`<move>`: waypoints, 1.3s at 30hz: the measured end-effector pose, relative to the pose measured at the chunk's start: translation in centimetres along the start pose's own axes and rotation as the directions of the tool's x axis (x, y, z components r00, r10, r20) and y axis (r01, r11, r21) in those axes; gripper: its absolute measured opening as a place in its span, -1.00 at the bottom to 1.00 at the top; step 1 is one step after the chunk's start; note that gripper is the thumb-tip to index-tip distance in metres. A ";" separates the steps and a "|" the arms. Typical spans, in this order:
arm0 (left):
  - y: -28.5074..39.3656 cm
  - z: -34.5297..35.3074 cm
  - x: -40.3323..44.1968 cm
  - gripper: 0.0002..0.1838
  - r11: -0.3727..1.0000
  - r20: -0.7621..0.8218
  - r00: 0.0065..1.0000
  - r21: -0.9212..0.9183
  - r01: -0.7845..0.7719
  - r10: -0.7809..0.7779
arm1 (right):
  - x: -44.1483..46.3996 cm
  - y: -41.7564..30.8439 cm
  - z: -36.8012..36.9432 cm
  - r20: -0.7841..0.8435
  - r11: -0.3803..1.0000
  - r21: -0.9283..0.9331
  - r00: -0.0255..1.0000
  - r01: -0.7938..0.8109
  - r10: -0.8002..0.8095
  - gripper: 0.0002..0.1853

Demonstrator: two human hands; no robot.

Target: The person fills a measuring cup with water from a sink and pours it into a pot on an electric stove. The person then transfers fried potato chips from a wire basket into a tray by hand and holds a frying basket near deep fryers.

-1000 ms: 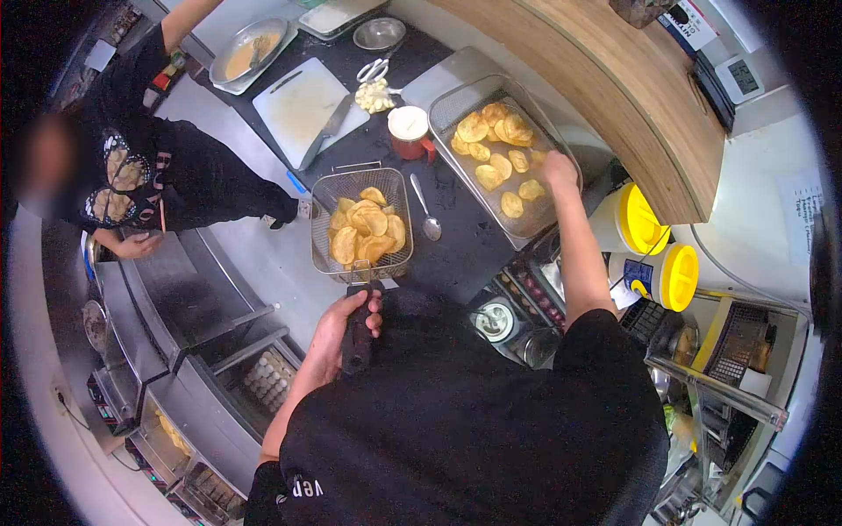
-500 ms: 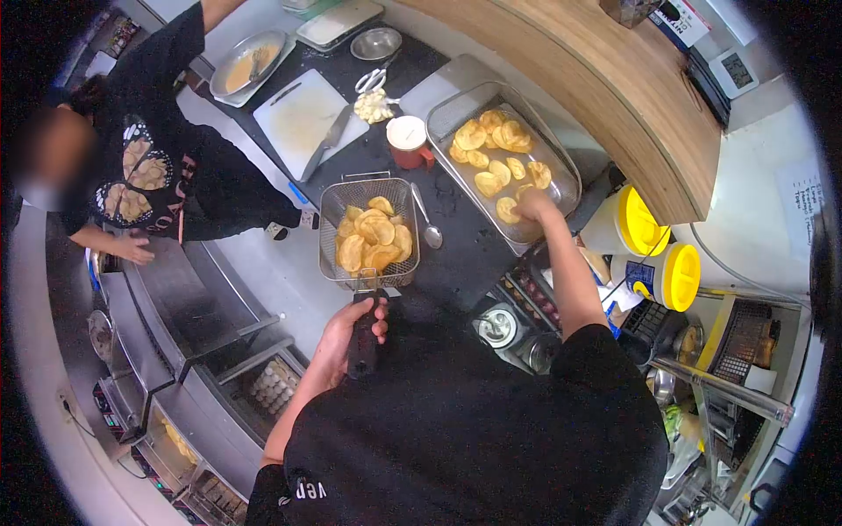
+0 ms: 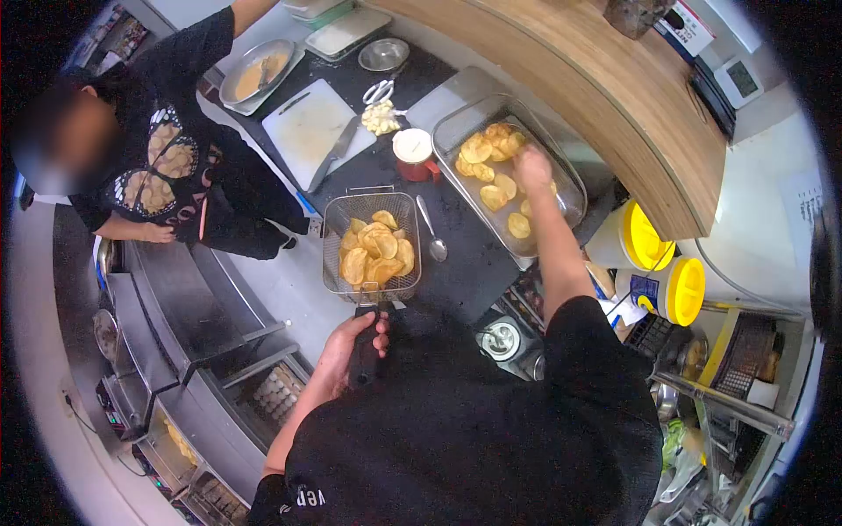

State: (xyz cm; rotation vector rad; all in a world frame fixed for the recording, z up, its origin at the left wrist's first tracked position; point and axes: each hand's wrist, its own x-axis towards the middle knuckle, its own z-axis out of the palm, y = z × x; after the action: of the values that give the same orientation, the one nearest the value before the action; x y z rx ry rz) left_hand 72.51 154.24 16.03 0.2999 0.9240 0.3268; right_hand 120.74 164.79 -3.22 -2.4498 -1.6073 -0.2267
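Note:
My left hand (image 3: 339,349) is wrapped around the black handle (image 3: 362,349) of a wire fry basket (image 3: 338,203). Golden potato chips (image 3: 379,249) lie heaped inside that basket, which is at the counter's near edge. To the right, my right hand (image 3: 531,167) reaches into a metal tray (image 3: 574,195) and is over its far right part, among more potato chips (image 3: 494,197). The fingers there are blurred and partly hidden, so whether they grip a chip is unclear. A metal spoon (image 3: 431,230) lies between basket and tray.
Beyond the basket are a red mug (image 3: 419,169), a knife (image 3: 333,153) on a white cutting board (image 3: 303,123), and peeled garlic (image 3: 381,117). A co-worker (image 3: 197,167) stands at the left. Yellow-lidded tubs (image 3: 684,290) are at the right.
My right hand has moved from the near right part of the tray toward its far side. My left hand still holds the basket handle. The view has shifted slightly.

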 end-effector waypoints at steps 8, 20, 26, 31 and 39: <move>-0.6 -1.1 0.7 -0.76 0.996 -0.011 0.999 -0.084 -0.031 0.030 | 1.5 3.2 -7.5 0.423 0.300 0.807 0.852 -0.509 0.307 -0.77; 0.8 0.9 0.7 -0.80 0.999 -0.037 0.999 0.029 -0.015 0.016 | -2.7 2.7 -7.9 0.580 0.316 0.750 0.808 -0.580 0.106 -0.70; 0.7 0.7 1.3 -0.81 0.999 -0.021 1.000 0.035 -0.010 0.011 | -6.2 2.2 -5.0 0.365 0.870 0.473 0.929 -0.137 -0.052 -0.49; 0.4 0.3 1.7 -0.79 0.988 -0.030 0.999 0.154 -0.016 0.021 | -7.4 -5.0 -6.8 0.394 0.786 0.575 0.919 -0.227 -0.023 -0.57; -1.7 -1.1 -1.4 -0.70 0.979 -0.047 0.987 0.146 -0.144 0.153 | -4.1 -14.4 -2.0 0.315 0.453 0.887 0.836 -0.091 -0.449 -0.70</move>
State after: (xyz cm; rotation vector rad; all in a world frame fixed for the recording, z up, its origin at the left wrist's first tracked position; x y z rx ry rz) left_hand 71.07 152.26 15.78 0.4947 0.9868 0.4096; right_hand 105.91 166.23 -1.03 -1.5005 -1.5475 1.0952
